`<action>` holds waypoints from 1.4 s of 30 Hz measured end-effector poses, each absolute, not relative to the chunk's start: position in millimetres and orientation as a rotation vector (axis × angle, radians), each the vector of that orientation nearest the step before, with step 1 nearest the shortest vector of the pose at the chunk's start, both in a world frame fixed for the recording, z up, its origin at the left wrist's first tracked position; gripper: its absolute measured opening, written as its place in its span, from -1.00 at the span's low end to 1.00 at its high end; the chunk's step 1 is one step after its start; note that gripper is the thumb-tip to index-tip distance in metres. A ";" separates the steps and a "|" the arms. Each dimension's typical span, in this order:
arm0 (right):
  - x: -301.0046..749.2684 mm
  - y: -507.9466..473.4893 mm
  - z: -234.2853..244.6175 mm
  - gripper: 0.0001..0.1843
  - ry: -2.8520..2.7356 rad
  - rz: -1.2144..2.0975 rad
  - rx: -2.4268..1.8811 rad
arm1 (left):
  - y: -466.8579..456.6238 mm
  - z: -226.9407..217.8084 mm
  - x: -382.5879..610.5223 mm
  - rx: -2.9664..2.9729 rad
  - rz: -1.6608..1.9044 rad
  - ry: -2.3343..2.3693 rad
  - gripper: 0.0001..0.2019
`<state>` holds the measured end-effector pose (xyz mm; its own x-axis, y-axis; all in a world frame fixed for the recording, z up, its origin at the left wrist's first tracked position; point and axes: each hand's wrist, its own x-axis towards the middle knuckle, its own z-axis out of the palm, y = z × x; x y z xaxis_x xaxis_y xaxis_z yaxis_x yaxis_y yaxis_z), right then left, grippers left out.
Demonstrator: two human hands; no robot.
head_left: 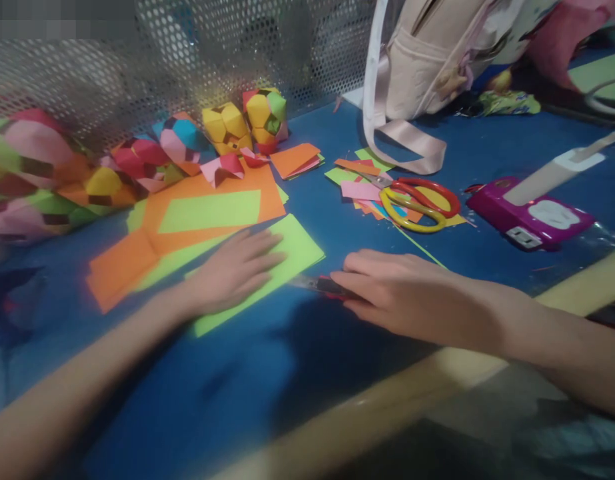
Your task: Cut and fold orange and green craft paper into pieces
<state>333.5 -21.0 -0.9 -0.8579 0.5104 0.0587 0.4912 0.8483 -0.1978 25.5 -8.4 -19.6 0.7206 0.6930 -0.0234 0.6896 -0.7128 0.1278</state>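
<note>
My left hand (234, 270) lies flat, fingers spread, pressing down a light green paper sheet (302, 243) on the blue table (212, 393). My right hand (402, 290) grips a utility knife (314, 284) with a red handle; its blade meets the green sheet's near right edge. Orange and green sheets (187, 220) lie in a loose stack just behind the left hand.
Several folded multicoloured paper balls (227, 127) line the perforated metal screen (187, 53). Red and yellow scissors (417, 200) rest on paper scraps (360, 180). A magenta device (530, 217) sits at right, a beige backpack (432, 60) behind. A wooden table edge (387, 400) runs in front.
</note>
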 end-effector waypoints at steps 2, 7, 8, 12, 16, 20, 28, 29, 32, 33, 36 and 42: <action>332.4 -20.5 -0.8 -0.83 -2.922 0.267 -0.785 | -9.3 -22.2 23.5 2.799 0.041 1.131 -0.50; 330.8 -19.5 -3.1 -0.84 -2.919 0.302 -0.791 | -10.4 -22.3 23.9 2.794 0.081 1.134 -0.50; 330.6 -19.6 -3.7 -0.85 -2.923 0.312 -0.783 | -10.5 -22.3 24.2 2.791 0.083 1.136 -0.50; 329.0 -21.7 -5.8 -0.86 -2.908 0.286 -0.785 | -10.2 -23.0 24.7 2.779 0.092 1.136 -0.52; 327.9 -23.4 -6.9 -0.84 -2.909 0.312 -0.783 | -9.6 -24.1 24.4 2.779 0.121 1.133 -0.53; 327.6 -23.1 -6.6 -0.81 -2.895 0.369 -0.783 | -9.7 -24.0 24.6 2.761 0.134 1.130 -0.54; 325.3 -23.8 -5.8 -0.82 -2.907 0.406 -0.758 | -10.6 -22.8 26.3 2.771 0.135 1.129 -0.51; 324.6 -23.9 -5.6 -0.82 -2.917 0.412 -0.745 | -10.7 -22.6 26.7 2.765 0.130 1.131 -0.51; 322.4 -23.9 -5.0 -0.83 -2.931 0.424 -0.723 | -10.6 -21.9 27.6 2.758 0.112 1.147 -0.52; 321.8 -24.0 -4.9 -0.84 -2.927 0.428 -0.727 | -10.6 -21.9 27.7 2.759 0.109 1.149 -0.52; 320.4 -24.1 -4.9 -0.83 -2.918 0.454 -0.742 | -10.5 -22.5 27.4 2.759 0.120 1.143 -0.52; 318.0 -24.3 -5.4 -0.80 -2.939 0.491 -0.727 | -10.3 -24.7 26.7 2.769 0.126 1.145 -0.52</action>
<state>318.0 -24.3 -5.4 -0.8851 0.4655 -0.0042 0.4415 0.8366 -0.3242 26.7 -10.3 -24.7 0.7063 0.7075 0.0232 0.6956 -0.6997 0.1631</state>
